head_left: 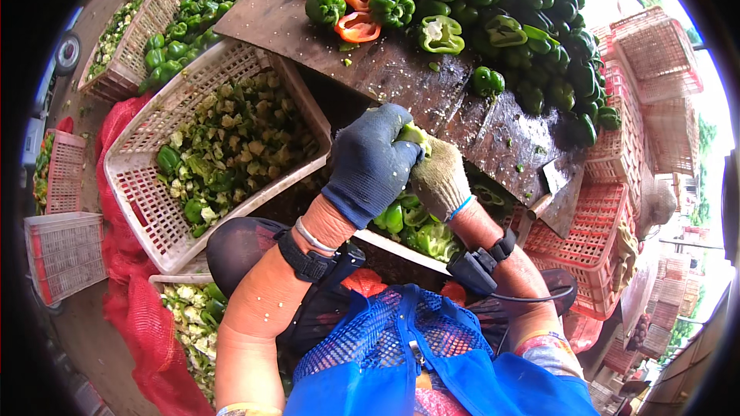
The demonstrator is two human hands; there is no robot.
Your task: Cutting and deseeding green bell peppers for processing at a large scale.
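My left hand (372, 158), in a dark blue glove, meets my right hand (441, 177), in a pale beige glove, above the near edge of the board. Between them shows a light green piece of bell pepper (414, 137). Fingers of both hands are closed around it, and the gloves hide most of it. Just below, cut green peppers (416, 227) lie in a container partly covered by my hands. Left of my hands stands a white plastic crate (132, 166) with pepper cores and trimmings (220, 142).
A wet wooden board (293, 19) bears a heap of green peppers (532, 38), orange halves (358, 27) and a blade (553, 179) with a handle near its right edge. Red crates (574, 223) stack at right. Red netting (123, 246) hangs beside the white crate.
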